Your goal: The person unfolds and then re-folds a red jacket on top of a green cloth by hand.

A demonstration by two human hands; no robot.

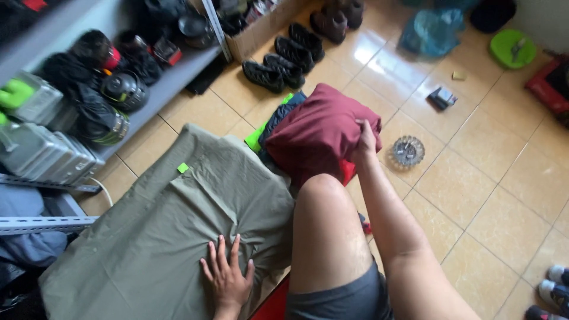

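My left hand [227, 275] lies flat, fingers spread, on an olive green garment [160, 231] spread over the tiled floor. My right hand [365, 139] grips the edge of a folded maroon garment [317, 130]. That garment rests on top of a pile of folded clothes, with dark blue [278, 118] and bright green [256, 137] layers showing beneath. My bare knee [323, 195] rises between the two arms.
A grey metal shelf [172, 80] at left holds helmets, silver cases and dark gear. Pairs of dark shoes [284, 62] stand by a cardboard box. A glass ashtray [408, 150], a small box [442, 98], a green lid [512, 47] and a blue bag [431, 29] lie on the tiles.
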